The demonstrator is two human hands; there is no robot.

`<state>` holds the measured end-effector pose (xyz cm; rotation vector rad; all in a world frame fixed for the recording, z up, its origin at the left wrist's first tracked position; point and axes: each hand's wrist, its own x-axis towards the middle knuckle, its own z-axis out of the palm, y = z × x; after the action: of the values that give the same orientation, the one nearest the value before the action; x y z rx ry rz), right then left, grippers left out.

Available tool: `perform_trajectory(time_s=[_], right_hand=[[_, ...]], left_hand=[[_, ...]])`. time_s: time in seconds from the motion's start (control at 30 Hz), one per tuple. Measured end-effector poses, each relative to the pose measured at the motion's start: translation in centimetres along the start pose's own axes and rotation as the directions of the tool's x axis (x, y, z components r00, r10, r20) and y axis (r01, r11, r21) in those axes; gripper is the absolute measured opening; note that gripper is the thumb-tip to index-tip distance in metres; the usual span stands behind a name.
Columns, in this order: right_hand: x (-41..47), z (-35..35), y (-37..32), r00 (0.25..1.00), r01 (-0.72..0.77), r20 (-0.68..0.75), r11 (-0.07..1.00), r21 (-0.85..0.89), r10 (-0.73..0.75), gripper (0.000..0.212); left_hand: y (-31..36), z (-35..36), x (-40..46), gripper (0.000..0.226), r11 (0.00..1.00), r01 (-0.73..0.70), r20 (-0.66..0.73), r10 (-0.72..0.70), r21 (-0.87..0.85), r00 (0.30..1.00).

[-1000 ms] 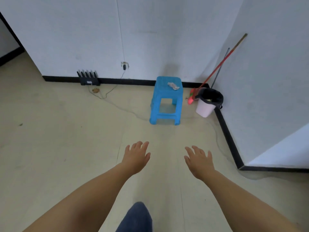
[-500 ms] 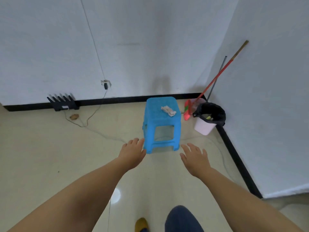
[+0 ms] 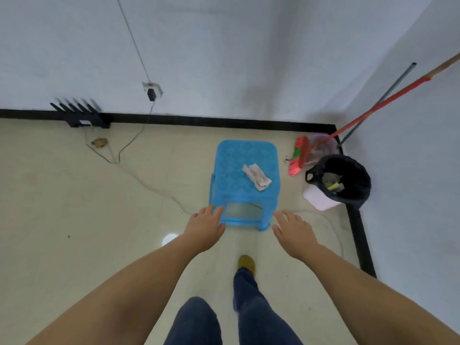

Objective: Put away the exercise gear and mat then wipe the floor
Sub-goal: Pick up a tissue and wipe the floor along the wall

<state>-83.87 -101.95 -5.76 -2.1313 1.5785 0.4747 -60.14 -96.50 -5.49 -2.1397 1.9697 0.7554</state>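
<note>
Head view. Stool [image 3: 245, 180], blue plastic, stands on the floor [image 3: 74, 220] near the room corner; crumpled cloth [image 3: 256, 176] lies on its seat toward the right edge, likely parked there for the wiping step. Left hand [image 3: 204, 229] and right hand [image 3: 293, 232] reach forward, fingers straight, both grips released and holding nothing. Left fingertips overlap the stool's near left leg; contact cannot be told. No mat or exercise gear in view. Broom [image 3: 298, 155] leans into the corner beside the lined bin [image 3: 338, 181], kept off the walking path. Cable [image 3: 149, 185] trails across the floor from the wall socket [image 3: 151, 89].
</note>
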Motion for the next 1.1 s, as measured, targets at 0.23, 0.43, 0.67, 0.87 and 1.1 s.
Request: perform_trajectory(time_s=[0.23,0.43,0.67,0.87,1.1], right_hand=[[14.6,-0.1,1.1,0.995,0.075,0.065,0.995,0.061,-0.079,0.051],[24.4,4.5,0.5,0.992,0.121,-0.039,0.988,0.099,-0.118,0.052],[30.1,8.6,1.2,0.952,0.075,-0.291,0.994,-0.077,-0.095,0.053],[31.5,7.2,0.9,0.929,0.075,-0.365,0.997,0.019,-0.063,0.038],[30.3,0.4,-2.2,0.986,0.045,-0.164,0.899,0.435,0.03,0.027]], left_hand=[[0.2,3.3,11.4,0.054,0.998,-0.018,0.043,0.021,-0.059,0.999],[-2.6,9.2,19.9,0.058,1.0,-0.028,0.083,0.027,0.014,0.996],[-4.6,14.1,22.5,0.065,0.983,-0.114,0.092,0.101,0.145,0.991],[-4.5,13.7,22.2,0.072,0.975,-0.122,0.104,0.104,0.185,0.989],[-4.0,4.4,23.0,0.055,0.996,-0.085,0.35,0.069,0.032,0.934]])
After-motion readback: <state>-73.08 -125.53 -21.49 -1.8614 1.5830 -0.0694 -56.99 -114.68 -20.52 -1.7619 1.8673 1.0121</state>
